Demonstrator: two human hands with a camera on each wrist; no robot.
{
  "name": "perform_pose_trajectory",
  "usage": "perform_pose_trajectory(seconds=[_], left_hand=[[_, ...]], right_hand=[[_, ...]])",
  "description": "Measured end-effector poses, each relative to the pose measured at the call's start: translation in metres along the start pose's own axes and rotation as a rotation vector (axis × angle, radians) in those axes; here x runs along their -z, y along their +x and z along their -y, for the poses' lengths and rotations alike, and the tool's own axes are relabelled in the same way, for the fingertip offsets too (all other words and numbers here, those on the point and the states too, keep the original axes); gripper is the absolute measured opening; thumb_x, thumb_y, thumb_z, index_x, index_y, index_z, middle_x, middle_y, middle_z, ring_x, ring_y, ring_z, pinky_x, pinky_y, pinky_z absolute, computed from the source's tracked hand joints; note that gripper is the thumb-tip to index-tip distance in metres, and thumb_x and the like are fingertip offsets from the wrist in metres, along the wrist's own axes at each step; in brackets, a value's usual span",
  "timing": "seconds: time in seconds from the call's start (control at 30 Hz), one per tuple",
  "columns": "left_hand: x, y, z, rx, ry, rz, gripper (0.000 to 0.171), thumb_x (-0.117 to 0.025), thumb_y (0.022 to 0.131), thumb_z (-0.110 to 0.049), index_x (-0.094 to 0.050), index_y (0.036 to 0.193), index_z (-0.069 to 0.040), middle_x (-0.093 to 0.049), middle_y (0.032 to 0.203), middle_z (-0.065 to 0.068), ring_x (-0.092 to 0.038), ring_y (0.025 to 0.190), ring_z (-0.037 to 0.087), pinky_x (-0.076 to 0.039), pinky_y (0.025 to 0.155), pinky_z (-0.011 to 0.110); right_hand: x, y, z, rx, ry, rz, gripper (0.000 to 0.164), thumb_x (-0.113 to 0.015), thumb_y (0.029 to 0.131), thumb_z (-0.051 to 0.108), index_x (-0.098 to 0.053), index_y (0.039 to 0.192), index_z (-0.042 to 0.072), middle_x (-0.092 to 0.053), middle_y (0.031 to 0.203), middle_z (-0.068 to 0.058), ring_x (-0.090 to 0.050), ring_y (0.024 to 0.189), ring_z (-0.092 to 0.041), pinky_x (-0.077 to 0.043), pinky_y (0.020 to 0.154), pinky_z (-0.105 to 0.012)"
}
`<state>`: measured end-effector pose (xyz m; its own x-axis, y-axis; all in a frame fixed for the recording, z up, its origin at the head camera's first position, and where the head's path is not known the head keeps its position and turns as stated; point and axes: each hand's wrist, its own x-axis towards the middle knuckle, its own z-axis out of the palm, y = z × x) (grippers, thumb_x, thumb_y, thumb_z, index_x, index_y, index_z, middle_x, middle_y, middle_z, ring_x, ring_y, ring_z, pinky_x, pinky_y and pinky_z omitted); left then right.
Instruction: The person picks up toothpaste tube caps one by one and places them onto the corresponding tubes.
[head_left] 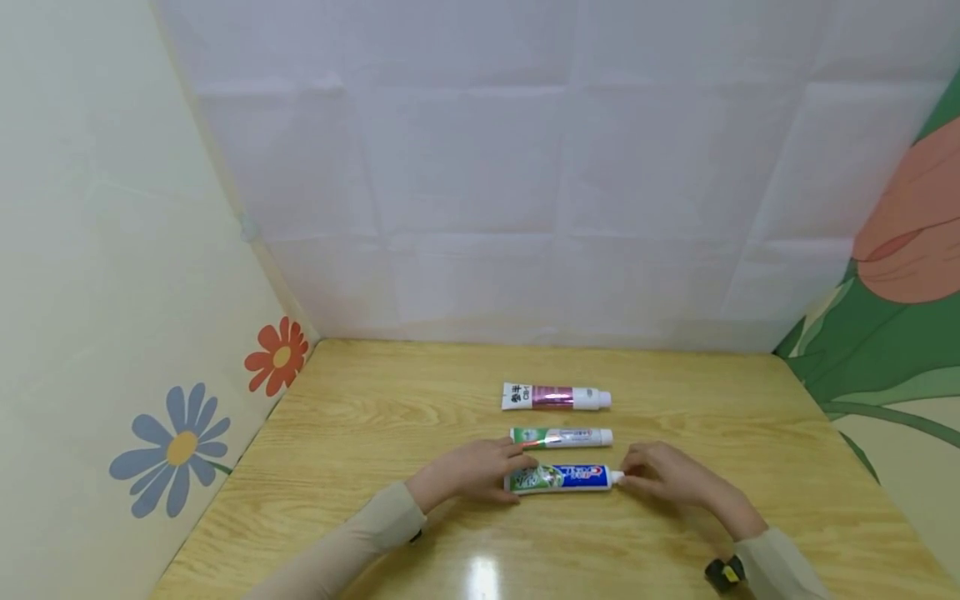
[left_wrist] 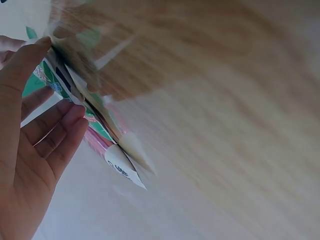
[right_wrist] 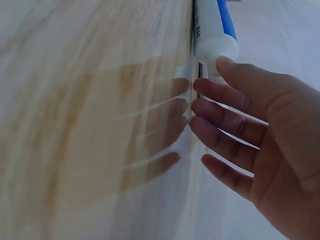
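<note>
Nearest the person lies a blue-and-green toothpaste tube, its white cap pointing right. My left hand holds the tube's flat tail end, thumb on the near edge and fingers over the far side. At the other end, my right hand pinches the white cap between thumb and index finger; the remaining fingers are bent loosely beside it. Just behind is a green-and-white toothpaste tube, its left end close to the left fingers. Farther back lies a pink-and-white toothpaste tube, roughly parallel to the others.
The tubes are on a glossy wood-grain table. A white sheet hangs along its back edge. Walls with painted flowers stand at the left and right sides. A black wrist strap shows by the right sleeve.
</note>
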<state>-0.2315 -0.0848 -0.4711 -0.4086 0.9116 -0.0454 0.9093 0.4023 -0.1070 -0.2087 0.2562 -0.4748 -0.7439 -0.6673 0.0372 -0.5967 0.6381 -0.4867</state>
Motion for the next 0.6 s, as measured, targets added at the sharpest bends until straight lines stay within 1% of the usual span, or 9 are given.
perform_pose_trajectory(seconds=[0.13,0.27,0.33,0.4,0.47,0.53,0.6], left_hand=[[0.0006,-0.0002,-0.0003,0.004,-0.017,0.004,0.063,-0.054,0.086,-0.054,-0.044,0.136,-0.017,-0.043,0.141,0.007,-0.047,0.124,0.021,-0.041,0.1,0.032],[0.0014,-0.0011,0.0002,0.01,-0.024,0.002,0.064,-0.053,0.086,-0.055,-0.043,0.137,-0.018,-0.041,0.143,0.006,-0.045,0.125,0.02,-0.041,0.101,0.033],[0.0012,-0.0011,0.0006,0.014,-0.02,0.003,0.065,-0.051,0.086,-0.058,-0.042,0.138,-0.019,-0.041,0.143,0.005,-0.045,0.126,0.021,-0.041,0.1,0.034],[0.0016,-0.0012,0.001,0.025,-0.013,0.004,0.067,-0.049,0.085,-0.06,-0.041,0.139,-0.02,-0.041,0.143,0.004,-0.044,0.126,0.021,-0.041,0.101,0.036],[0.0027,-0.0009,0.0018,0.038,-0.008,0.001,0.069,-0.048,0.085,-0.062,-0.041,0.139,-0.02,-0.043,0.142,0.003,-0.044,0.126,0.022,-0.04,0.102,0.038],[0.0046,-0.0006,0.003,0.049,-0.003,-0.006,0.07,-0.048,0.085,-0.062,-0.041,0.14,-0.02,-0.046,0.14,0.002,-0.045,0.125,0.021,-0.039,0.103,0.039],[0.0066,-0.0002,0.005,0.055,0.0,-0.016,0.069,-0.048,0.085,-0.061,-0.04,0.14,-0.019,-0.048,0.137,0.001,-0.046,0.124,0.02,-0.038,0.103,0.038]], right_hand=[[0.0012,0.0007,0.0004,-0.026,0.004,0.007,0.016,-0.06,0.088,0.037,-0.067,0.092,0.023,-0.058,0.083,0.017,-0.052,0.074,0.003,-0.047,0.065,-0.02],[0.0027,0.0022,0.0016,-0.052,-0.003,0.02,0.02,-0.062,0.086,0.039,-0.067,0.096,0.022,-0.059,0.085,0.017,-0.053,0.076,0.003,-0.048,0.067,-0.02],[0.0031,0.0026,0.0029,-0.033,-0.014,0.007,0.022,-0.061,0.087,0.04,-0.067,0.097,0.021,-0.06,0.086,0.016,-0.054,0.076,0.002,-0.049,0.067,-0.02],[0.0037,0.0033,0.004,0.001,-0.02,-0.018,0.022,-0.06,0.088,0.038,-0.068,0.097,0.019,-0.06,0.086,0.014,-0.053,0.075,0.002,-0.048,0.066,-0.02],[0.0051,0.0045,0.0059,0.017,-0.024,-0.046,0.023,-0.058,0.09,0.036,-0.068,0.098,0.017,-0.06,0.087,0.014,-0.053,0.073,0.002,-0.048,0.064,-0.019],[0.0071,0.0065,0.0077,0.006,-0.023,-0.061,0.025,-0.057,0.091,0.036,-0.067,0.1,0.015,-0.06,0.087,0.013,-0.052,0.073,0.002,-0.048,0.064,-0.019],[0.0095,0.0088,0.0095,-0.015,-0.027,-0.07,0.029,-0.055,0.092,0.038,-0.067,0.103,0.014,-0.06,0.09,0.012,-0.054,0.077,0.0,-0.049,0.067,-0.022]])
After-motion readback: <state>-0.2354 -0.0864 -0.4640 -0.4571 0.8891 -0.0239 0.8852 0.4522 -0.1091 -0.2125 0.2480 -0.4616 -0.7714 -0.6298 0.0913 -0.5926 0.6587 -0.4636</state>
